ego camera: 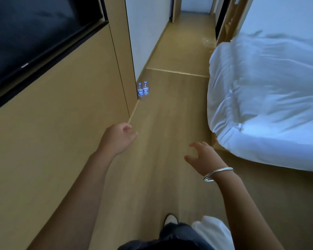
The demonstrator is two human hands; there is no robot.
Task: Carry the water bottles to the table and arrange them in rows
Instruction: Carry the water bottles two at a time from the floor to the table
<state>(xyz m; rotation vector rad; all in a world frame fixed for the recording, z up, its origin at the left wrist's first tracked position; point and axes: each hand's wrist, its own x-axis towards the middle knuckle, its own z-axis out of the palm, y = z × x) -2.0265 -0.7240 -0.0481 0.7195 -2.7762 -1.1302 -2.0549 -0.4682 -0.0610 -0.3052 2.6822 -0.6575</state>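
head view: two water bottles (143,88) upright, two empty hands.

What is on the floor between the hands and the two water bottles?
Nothing visible. Bare wooden floor runs from the left hand and right hand to the two water bottles, which stand at the wall corner. The bed lies off to the right, out of the way.

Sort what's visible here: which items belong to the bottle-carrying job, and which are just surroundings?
Job:
two water bottles, upright on the floor by the wall corner
left hand, empty
right hand, empty

Surroundings:
bed
wall television
bracelet
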